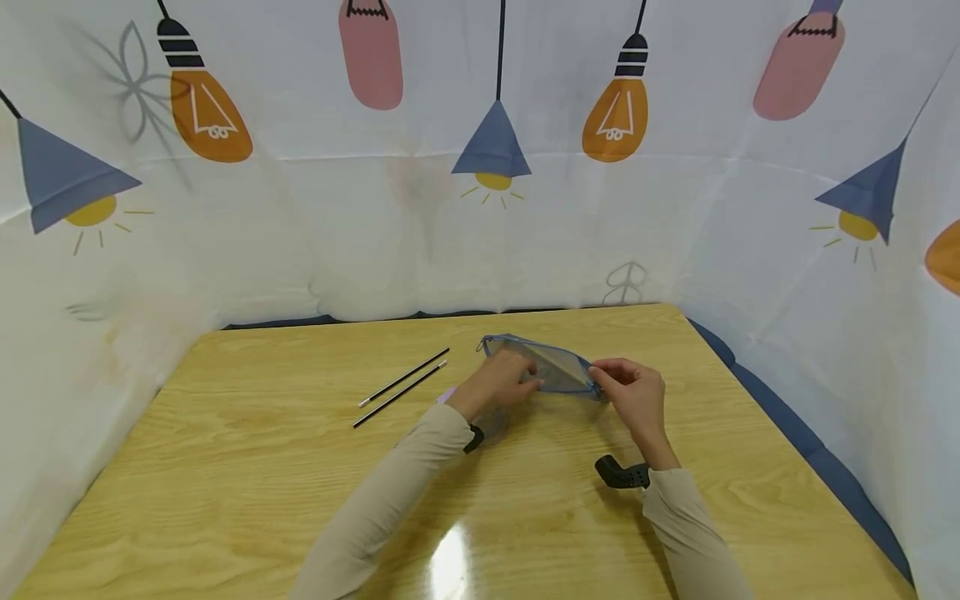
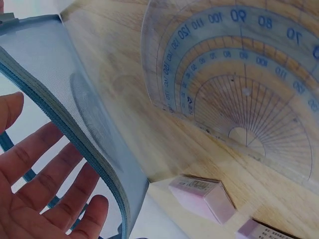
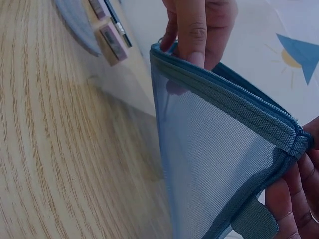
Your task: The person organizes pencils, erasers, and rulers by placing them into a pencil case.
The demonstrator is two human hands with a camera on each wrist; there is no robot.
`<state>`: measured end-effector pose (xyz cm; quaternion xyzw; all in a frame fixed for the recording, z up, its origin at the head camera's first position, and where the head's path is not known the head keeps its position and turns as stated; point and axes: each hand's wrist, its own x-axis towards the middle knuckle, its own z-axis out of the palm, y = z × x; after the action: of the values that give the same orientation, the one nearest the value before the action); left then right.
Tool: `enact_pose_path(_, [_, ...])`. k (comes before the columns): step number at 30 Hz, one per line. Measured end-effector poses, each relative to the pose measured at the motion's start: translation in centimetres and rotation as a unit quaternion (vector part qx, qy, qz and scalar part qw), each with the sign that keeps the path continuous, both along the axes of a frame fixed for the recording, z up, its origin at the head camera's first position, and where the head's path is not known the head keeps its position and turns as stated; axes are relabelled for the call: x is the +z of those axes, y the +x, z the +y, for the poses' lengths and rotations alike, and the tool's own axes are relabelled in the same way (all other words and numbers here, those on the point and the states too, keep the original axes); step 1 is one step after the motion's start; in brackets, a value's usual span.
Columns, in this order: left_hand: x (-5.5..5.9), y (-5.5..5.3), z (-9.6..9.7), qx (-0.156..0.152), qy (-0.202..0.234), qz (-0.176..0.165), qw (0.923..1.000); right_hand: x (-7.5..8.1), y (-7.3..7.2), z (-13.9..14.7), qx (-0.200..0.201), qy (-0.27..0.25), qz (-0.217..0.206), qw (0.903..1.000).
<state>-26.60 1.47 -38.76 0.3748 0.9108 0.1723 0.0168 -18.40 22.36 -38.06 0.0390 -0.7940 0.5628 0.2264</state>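
Wood-grain counter (image 1: 225,500), glossy enough to throw a glare patch near the sleeves, carries everything; a printed fabric backdrop (image 1: 300,225) walls it on three sides. The mesh pouch (image 1: 551,367) is held up off the counter between the hands, standing on edge with the zipper edge up, probably so the mouth can be worked. It is blue see-through netting, with a woven zipper tape along the top and a small fabric tab at the corner by the right hand. Left hand (image 1: 498,382) grips the far end, fingertips curled over the zipper edge per the right wrist view; right hand (image 1: 633,392) pinches the near corner at the zipper end. So both hands are clamped on the pouch, apart by its length. Below the left hand: a clear plastic protractor (image 2: 239,84), flat, half-round, with blue printed scale, and two pink block erasers (image 2: 202,196) just beside it. Left of the left hand, well apart from it, two thin black pens (image 1: 401,387) lie parallel on the counter.
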Motion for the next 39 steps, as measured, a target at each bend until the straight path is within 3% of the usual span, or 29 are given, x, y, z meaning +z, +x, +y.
enact_pose_path(7, [0.3,0.4,-0.7,-0.002,0.031,-0.017,0.9994,-0.1,0.1,0.2,0.001,-0.001,0.009,1.0])
enact_pose_path(12, [0.1,0.5,-1.2,-0.005,0.039,0.009,0.9992,-0.1,0.0,0.3,0.001,0.005,0.001,1.0])
enact_pose_path(20, [-0.2,1.0,-2.0,0.006,0.051,0.038,0.998,-2.6,-2.0,1.7,0.012,-0.001,-0.006,0.9999])
enact_pose_path(31, [0.3,1.8,-3.2,0.019,0.069,0.051,0.9961,-2.9,-2.0,1.8,0.027,0.016,0.017,0.9993])
enact_pose_path(39, [0.6,2.5,-4.4,0.007,0.11,0.069,0.9915,-2.8,-2.0,1.7,0.007,0.016,0.024,0.9996])
